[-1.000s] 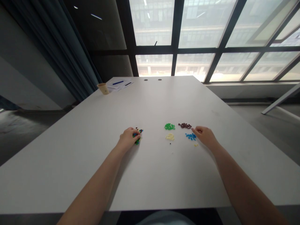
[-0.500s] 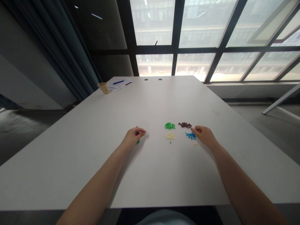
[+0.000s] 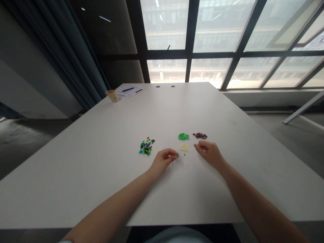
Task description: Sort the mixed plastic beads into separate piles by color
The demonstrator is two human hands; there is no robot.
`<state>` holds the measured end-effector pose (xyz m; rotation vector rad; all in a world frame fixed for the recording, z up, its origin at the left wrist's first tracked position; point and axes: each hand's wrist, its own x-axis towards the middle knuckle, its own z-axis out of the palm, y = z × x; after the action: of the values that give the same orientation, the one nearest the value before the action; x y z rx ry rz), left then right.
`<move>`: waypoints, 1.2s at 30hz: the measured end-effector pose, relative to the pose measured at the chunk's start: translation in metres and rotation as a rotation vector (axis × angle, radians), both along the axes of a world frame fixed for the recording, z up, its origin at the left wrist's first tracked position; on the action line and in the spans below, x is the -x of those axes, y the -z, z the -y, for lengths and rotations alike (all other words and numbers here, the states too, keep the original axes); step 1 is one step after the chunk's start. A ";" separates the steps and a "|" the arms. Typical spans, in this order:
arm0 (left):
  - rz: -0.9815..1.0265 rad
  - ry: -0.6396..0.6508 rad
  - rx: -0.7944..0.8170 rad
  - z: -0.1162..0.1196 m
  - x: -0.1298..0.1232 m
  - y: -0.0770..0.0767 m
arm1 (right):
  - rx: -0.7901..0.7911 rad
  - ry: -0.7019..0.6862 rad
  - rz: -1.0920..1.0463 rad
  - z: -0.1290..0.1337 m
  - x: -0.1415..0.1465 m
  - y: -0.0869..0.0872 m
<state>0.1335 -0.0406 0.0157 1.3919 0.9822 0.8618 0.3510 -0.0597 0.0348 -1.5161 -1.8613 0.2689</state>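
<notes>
My left hand [image 3: 163, 161] is over the table just left of the pale yellow pile [image 3: 184, 147]. Its thumb and fingertips pinch a small green piece [image 3: 178, 156], like a tiny toy brick. To the right of the yellow pile, my right hand [image 3: 209, 152] is closed, thumb and forefinger together; what they hold, if anything, is too small to make out. It covers the spot of the blue pile. A mixed heap of coloured pieces [image 3: 146, 147] lies left of my left hand. Behind the hands are a green pile [image 3: 183, 136] and a dark brown pile [image 3: 200, 135].
One black piece [image 3: 184, 155] and a tiny white piece [image 3: 186, 165] lie between the hands on the white table [image 3: 162, 199]. A paper cup [image 3: 112, 96] stands at the far left edge, beside papers [image 3: 126, 93] with a blue pen [image 3: 128, 89].
My left hand has moved right from the mixed heap, uncovering it, and carries a green piece. My right hand has shifted left and slightly nearer, from beside the brown and blue piles.
</notes>
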 end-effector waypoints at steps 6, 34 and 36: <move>-0.088 0.062 -0.167 0.007 -0.002 0.000 | -0.068 -0.244 -0.056 0.015 0.033 0.000; -0.109 0.067 -0.288 0.009 0.000 -0.002 | -0.091 -0.353 -0.115 0.021 0.043 0.000; -0.107 0.063 -0.285 0.009 0.000 -0.002 | -0.087 -0.340 -0.107 0.020 0.043 0.002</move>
<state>0.1339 -0.0494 0.0181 1.7169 0.9163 0.9135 0.3078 -0.0798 0.0331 -1.1012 -2.0109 0.4120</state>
